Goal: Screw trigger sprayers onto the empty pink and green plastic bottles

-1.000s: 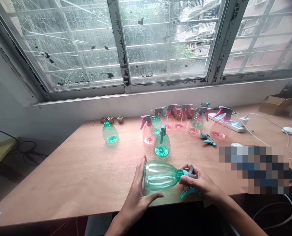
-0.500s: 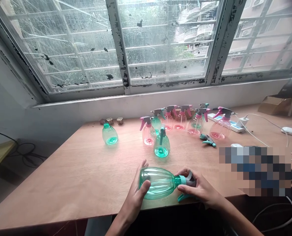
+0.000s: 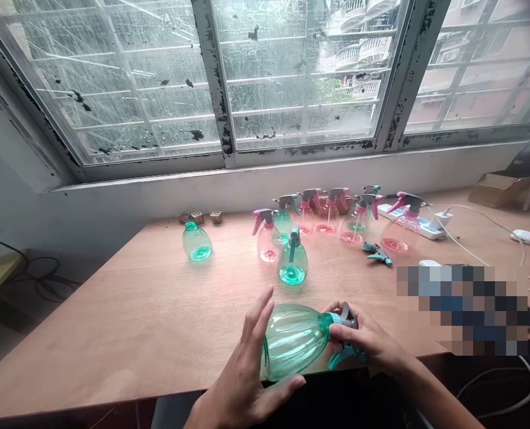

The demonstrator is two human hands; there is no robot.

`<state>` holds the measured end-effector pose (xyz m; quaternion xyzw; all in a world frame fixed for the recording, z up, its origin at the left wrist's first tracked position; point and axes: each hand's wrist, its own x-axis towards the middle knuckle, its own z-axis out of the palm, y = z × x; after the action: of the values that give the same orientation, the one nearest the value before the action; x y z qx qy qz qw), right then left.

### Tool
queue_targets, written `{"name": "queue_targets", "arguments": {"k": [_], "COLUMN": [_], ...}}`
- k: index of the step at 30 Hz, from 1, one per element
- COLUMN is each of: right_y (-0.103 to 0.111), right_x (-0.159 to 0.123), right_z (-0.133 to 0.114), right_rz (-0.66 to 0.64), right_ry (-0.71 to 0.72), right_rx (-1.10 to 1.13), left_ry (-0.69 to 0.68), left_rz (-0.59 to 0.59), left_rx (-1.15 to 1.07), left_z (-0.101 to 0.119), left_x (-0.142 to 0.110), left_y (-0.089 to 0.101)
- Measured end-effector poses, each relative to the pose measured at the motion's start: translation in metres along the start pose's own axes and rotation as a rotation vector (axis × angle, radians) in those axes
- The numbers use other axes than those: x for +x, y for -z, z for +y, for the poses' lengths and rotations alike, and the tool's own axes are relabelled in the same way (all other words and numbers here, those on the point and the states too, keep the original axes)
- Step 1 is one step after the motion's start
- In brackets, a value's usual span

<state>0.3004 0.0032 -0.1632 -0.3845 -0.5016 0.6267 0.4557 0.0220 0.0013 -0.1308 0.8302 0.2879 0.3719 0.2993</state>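
Observation:
A clear green spray bottle (image 3: 295,341) lies on its side in the air above the table's front edge, base to the left. My right hand (image 3: 358,335) is closed around its neck and grey-and-teal trigger head (image 3: 348,317), with the teal trigger hanging below. At the base end, my left hand (image 3: 252,363) is open, fingers stretched out behind the bottle and thumb spread below it. Whether its palm touches the base is hidden. Just beyond stands an upright green spray bottle (image 3: 292,268) with its head on.
A headless green bottle (image 3: 198,243) stands at the left. Pink spray bottles (image 3: 268,241) and green ones cluster at the back. A loose trigger head (image 3: 378,254) lies on the table (image 3: 149,310) near a power strip (image 3: 426,227). A cardboard box (image 3: 510,189) sits far right.
My left hand has loosened from the bottle's side, its fingers straightening and its thumb dropping away. The bottle has shifted slightly right, with its base tilted lower. My right hand keeps its hold.

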Motion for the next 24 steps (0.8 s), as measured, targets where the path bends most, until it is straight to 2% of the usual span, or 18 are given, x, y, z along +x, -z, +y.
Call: {"name": "queue_targets", "arguments": {"k": [3, 6, 8, 10, 12, 13, 16, 18, 19, 21, 23, 24], "right_y": [-0.005, -0.008, -0.009, -0.011, -0.015, -0.017, -0.024, -0.029, -0.031, -0.037, -0.045, -0.048], "right_x": [-0.003, -0.003, 0.002, 0.012, 0.023, 0.029, 0.040, 0.043, 0.043, 0.043, 0.043, 0.043], "right_z": [0.001, -0.004, -0.016, -0.035, -0.057, -0.067, -0.091, -0.098, -0.099, -0.098, -0.095, -0.093], "right_rz": [0.037, 0.115, 0.159, 0.189, 0.177, 0.148, -0.017, -0.140, -0.188, -0.228, -0.173, -0.128], "right_ry": [0.059, 0.199, 0.322, 0.444, 0.503, 0.480, 0.368, 0.309, 0.289, 0.266, 0.283, 0.307], "right_rx": [-0.023, -0.161, -0.322, -0.474, -0.474, -0.406, -0.142, -0.028, 0.009, 0.047, 0.050, 0.035], "left_ry": [0.083, 0.358, 0.511, 0.534, 0.457, 0.359, -0.144, -0.366, -0.411, -0.396, -0.321, -0.243], "left_rz": [0.114, 0.267, 0.331, 0.406, 0.487, 0.544, 0.647, 0.629, 0.617, 0.606, 0.640, 0.698], "left_rx": [-0.135, -0.389, -0.548, -0.646, -0.566, -0.457, -0.024, 0.172, 0.220, 0.207, 0.069, -0.038], "left_z": [0.008, 0.015, 0.020, 0.028, 0.039, 0.046, 0.065, 0.075, 0.077, 0.077, 0.069, 0.064], "left_x": [0.005, 0.023, 0.041, 0.057, 0.067, 0.068, 0.060, 0.052, 0.050, 0.050, 0.057, 0.062], "left_y": [0.000, 0.000, 0.003, 0.010, 0.018, 0.022, 0.034, 0.041, 0.045, 0.051, 0.057, 0.060]}}
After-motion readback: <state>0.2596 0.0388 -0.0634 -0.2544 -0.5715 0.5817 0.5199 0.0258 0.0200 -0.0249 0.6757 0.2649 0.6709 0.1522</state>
